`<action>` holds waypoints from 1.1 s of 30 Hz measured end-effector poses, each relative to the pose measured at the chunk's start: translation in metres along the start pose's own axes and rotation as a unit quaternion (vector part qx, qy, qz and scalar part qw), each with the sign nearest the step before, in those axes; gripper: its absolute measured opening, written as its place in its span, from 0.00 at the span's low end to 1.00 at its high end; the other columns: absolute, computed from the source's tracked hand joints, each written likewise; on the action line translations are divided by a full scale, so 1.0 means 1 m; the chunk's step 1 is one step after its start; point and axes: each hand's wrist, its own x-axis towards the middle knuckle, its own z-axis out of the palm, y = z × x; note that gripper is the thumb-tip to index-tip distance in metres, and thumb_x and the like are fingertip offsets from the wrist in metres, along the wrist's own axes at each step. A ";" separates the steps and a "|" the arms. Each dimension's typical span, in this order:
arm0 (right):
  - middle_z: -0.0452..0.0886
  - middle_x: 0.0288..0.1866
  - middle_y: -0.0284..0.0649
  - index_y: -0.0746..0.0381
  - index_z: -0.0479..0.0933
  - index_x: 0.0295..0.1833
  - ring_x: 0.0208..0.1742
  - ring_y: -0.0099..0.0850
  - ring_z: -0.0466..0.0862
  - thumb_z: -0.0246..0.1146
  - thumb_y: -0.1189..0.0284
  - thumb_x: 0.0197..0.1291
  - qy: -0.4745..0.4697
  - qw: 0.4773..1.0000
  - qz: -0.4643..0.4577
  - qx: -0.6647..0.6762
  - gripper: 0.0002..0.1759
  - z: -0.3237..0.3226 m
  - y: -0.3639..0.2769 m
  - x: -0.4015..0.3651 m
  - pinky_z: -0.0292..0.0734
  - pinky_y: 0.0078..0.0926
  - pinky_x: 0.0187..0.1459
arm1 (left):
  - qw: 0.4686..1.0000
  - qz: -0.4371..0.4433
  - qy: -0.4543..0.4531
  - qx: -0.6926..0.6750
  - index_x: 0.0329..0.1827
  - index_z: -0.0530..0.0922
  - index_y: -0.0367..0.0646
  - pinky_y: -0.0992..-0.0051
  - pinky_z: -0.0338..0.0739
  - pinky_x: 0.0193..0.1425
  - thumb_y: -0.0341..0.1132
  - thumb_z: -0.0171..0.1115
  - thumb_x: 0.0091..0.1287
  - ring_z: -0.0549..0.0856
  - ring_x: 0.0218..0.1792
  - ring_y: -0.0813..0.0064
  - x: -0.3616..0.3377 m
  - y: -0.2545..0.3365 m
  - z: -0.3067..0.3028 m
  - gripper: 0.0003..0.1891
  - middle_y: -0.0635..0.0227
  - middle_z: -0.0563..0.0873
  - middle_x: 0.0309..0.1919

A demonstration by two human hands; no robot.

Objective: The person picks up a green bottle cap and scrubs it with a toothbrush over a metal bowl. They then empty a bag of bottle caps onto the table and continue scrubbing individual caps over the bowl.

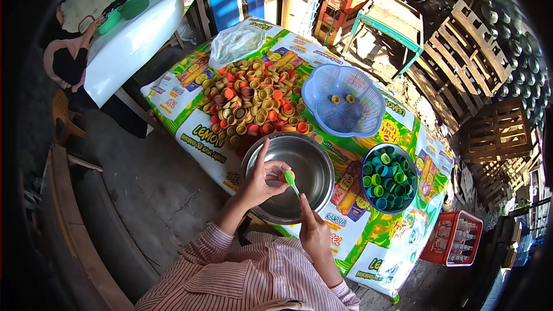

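Above a steel bowl (pixel 317 167), my left hand (pixel 262 181) pinches a small yellowish cap (pixel 289 177), its index finger pointing up. My right hand (pixel 314 230) grips a light green tool (pixel 294 189), whose tip meets the cap. Behind the bowl lies a heap of tan, orange and red caps (pixel 247 101). A blue plastic basket (pixel 322 103) to the right holds two tan caps (pixel 349 98). Green and teal caps (pixel 390 175) fill a round bowl further right.
A clear plastic bag (pixel 236 44) lies at the back of the patterned table (pixel 196 144). Another person (pixel 66 57) is at a white table (pixel 135 29) at the upper left. A red crate (pixel 453 238) stands on the floor at right, below wooden pallets (pixel 461 57).
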 end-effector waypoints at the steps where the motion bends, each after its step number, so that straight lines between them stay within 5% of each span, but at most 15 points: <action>1: 0.75 0.22 0.47 0.53 0.61 0.66 0.20 0.41 0.77 0.52 0.81 0.56 0.010 0.999 0.031 -0.006 0.30 0.000 0.001 0.002 0.70 0.37 0.24 | 1.000 0.002 -0.001 0.000 0.70 0.31 0.52 0.77 0.77 0.44 0.20 0.64 0.50 0.81 0.37 0.78 -0.001 0.001 -0.001 0.54 0.62 0.78 0.42; 4: 0.74 0.20 0.46 0.53 0.61 0.65 0.19 0.41 0.77 0.53 0.81 0.56 0.036 0.997 0.061 -0.011 0.29 -0.007 0.010 0.004 0.69 0.37 0.23 | 0.999 -0.018 0.023 -0.030 0.70 0.36 0.51 0.77 0.77 0.45 0.22 0.65 0.50 0.80 0.37 0.77 -0.006 0.002 -0.005 0.52 0.63 0.78 0.41; 6: 0.74 0.19 0.46 0.53 0.62 0.65 0.18 0.40 0.76 0.53 0.80 0.56 0.056 0.996 0.064 -0.006 0.29 -0.009 0.014 0.003 0.68 0.37 0.22 | 0.982 0.053 -0.019 0.181 0.70 0.45 0.49 0.77 0.75 0.43 0.25 0.66 0.50 0.79 0.37 0.78 -0.006 0.001 -0.011 0.47 0.65 0.78 0.41; 7: 0.74 0.20 0.46 0.53 0.62 0.65 0.18 0.40 0.76 0.53 0.80 0.56 0.050 0.997 0.058 -0.015 0.29 -0.009 0.015 0.001 0.68 0.36 0.22 | 0.982 0.051 -0.022 0.182 0.70 0.45 0.49 0.77 0.75 0.43 0.25 0.66 0.50 0.79 0.37 0.78 -0.006 0.001 -0.013 0.47 0.65 0.78 0.41; 10: 0.76 0.21 0.46 0.53 0.63 0.64 0.19 0.39 0.78 0.54 0.78 0.56 0.021 0.996 0.079 -0.039 0.28 -0.006 0.020 -0.004 0.69 0.35 0.22 | 0.898 0.061 -0.089 0.426 0.55 0.71 0.44 0.70 0.72 0.48 0.36 0.60 0.59 0.76 0.43 0.65 0.002 0.003 -0.013 0.20 0.63 0.76 0.38; 11: 0.76 0.21 0.46 0.53 0.63 0.64 0.19 0.39 0.78 0.55 0.78 0.56 0.019 0.996 0.088 -0.025 0.28 -0.004 0.023 -0.006 0.69 0.35 0.22 | 0.917 0.048 -0.065 0.392 0.47 0.75 0.44 0.68 0.69 0.51 0.38 0.54 0.63 0.75 0.44 0.62 0.009 0.006 -0.009 0.12 0.62 0.75 0.38; 16: 0.76 0.19 0.42 0.46 0.59 0.66 0.16 0.38 0.76 0.56 0.71 0.57 0.026 0.994 0.098 -0.042 0.30 0.002 0.029 -0.012 0.69 0.37 0.18 | 0.980 0.036 -0.081 0.179 0.47 0.73 0.42 0.71 0.71 0.48 0.34 0.45 0.69 0.77 0.44 0.67 0.096 0.028 0.006 0.10 0.61 0.77 0.41; 18: 0.76 0.19 0.42 0.44 0.58 0.66 0.17 0.39 0.77 0.57 0.69 0.56 0.030 0.995 0.092 -0.039 0.31 0.004 0.034 -0.013 0.70 0.39 0.18 | 0.978 0.106 -0.083 0.162 0.47 0.73 0.40 0.75 0.71 0.49 0.35 0.41 0.70 0.79 0.42 0.72 0.142 0.025 0.016 0.13 0.63 0.80 0.41; 20: 0.76 0.20 0.42 0.43 0.58 0.66 0.17 0.40 0.77 0.57 0.68 0.57 0.035 0.995 0.089 -0.027 0.31 0.002 0.032 -0.012 0.71 0.39 0.18 | 0.981 0.035 -0.125 0.143 0.52 0.71 0.41 0.74 0.71 0.50 0.39 0.38 0.71 0.80 0.43 0.67 0.183 0.011 0.023 0.16 0.56 0.79 0.42; 23: 0.76 0.20 0.42 0.42 0.57 0.66 0.18 0.41 0.77 0.56 0.67 0.57 0.024 0.994 0.096 -0.041 0.31 0.001 0.032 -0.012 0.71 0.40 0.19 | 0.982 0.021 -0.003 0.189 0.53 0.68 0.41 0.73 0.71 0.48 0.36 0.45 0.68 0.78 0.42 0.65 0.214 -0.064 0.035 0.14 0.55 0.78 0.42; 25: 0.78 0.23 0.47 0.48 0.63 0.64 0.22 0.44 0.79 0.57 0.71 0.56 0.008 0.991 0.132 -0.021 0.28 -0.002 0.027 -0.011 0.72 0.40 0.23 | 0.949 0.140 0.134 0.248 0.50 0.66 0.39 0.69 0.72 0.47 0.32 0.53 0.62 0.76 0.43 0.63 0.202 -0.065 0.038 0.14 0.56 0.76 0.41; 28: 0.78 0.23 0.47 0.48 0.63 0.64 0.22 0.44 0.79 0.57 0.72 0.56 0.017 0.990 0.137 0.003 0.28 0.002 0.029 -0.015 0.72 0.40 0.23 | 0.931 0.012 0.183 0.316 0.42 0.68 0.40 0.66 0.71 0.44 0.32 0.59 0.51 0.76 0.42 0.62 0.172 -0.065 0.030 0.15 0.60 0.76 0.37; 33: 0.77 0.21 0.46 0.49 0.63 0.64 0.21 0.43 0.79 0.58 0.73 0.55 0.018 0.989 0.140 0.034 0.29 -0.001 0.029 -0.012 0.72 0.39 0.23 | 0.845 -0.095 0.013 0.527 0.29 0.78 0.50 0.62 0.66 0.48 0.42 0.61 0.47 0.78 0.41 0.62 0.166 -0.046 0.036 0.09 0.68 0.82 0.32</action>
